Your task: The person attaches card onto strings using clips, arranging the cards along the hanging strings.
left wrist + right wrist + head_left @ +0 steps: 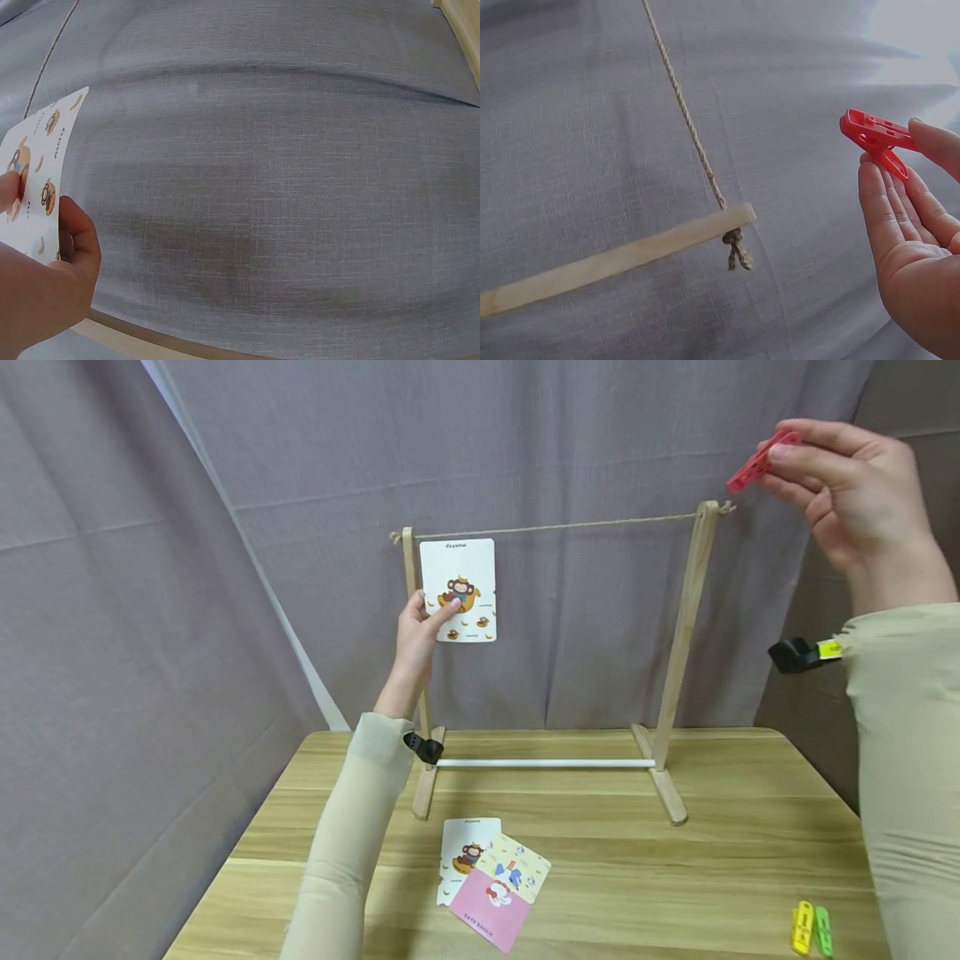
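My left hand pinches a white card with a monkey print, thumb on its front. The card hangs upright just under the left end of a twine line, its top edge close to the twine. In the left wrist view, the fingers curl behind the card. At the upper right, my right hand pinches a red clothespin between thumb and fingers, above the right post's top. The right wrist view shows the clothespin apart from the twine.
The twine is tied between two wooden posts, joined low down by a white rod. On the wooden table lie another monkey card and a pink-and-yellow card overlapping it. Yellow and green clothespins lie at front right.
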The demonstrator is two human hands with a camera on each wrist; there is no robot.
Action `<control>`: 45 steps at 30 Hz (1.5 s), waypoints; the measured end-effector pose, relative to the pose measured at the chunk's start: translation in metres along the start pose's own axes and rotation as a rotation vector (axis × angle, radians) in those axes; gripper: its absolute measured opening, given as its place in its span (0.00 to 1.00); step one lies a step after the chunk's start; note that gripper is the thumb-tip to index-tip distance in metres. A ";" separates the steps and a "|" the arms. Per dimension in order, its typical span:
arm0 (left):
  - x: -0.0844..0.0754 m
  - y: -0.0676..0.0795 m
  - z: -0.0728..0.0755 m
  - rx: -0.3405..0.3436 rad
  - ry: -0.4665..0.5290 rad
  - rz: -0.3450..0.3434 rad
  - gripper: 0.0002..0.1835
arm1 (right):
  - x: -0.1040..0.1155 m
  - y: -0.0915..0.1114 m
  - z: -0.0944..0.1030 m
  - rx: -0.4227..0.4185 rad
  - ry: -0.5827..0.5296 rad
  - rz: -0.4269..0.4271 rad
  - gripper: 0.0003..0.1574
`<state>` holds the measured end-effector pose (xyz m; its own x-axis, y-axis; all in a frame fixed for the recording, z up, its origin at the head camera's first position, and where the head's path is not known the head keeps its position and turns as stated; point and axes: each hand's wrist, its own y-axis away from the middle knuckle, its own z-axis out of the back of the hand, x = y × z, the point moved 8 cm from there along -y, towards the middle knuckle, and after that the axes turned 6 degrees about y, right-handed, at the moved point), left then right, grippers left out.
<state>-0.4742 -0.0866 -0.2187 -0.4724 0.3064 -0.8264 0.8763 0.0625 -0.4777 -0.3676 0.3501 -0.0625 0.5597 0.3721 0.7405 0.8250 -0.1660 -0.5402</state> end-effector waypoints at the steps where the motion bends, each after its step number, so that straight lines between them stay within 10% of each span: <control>1: 0.000 0.000 0.000 0.001 0.000 0.001 0.10 | -0.001 0.000 -0.001 0.002 0.008 -0.001 0.19; 45: -0.004 0.003 -0.003 0.002 0.007 -0.012 0.09 | -0.063 -0.019 -0.201 0.315 0.073 -0.042 0.23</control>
<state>-0.4694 -0.0844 -0.2161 -0.4822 0.3125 -0.8184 0.8703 0.0642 -0.4883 -0.4028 0.1461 -0.0180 0.5389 0.3038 0.7856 0.7895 0.1429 -0.5969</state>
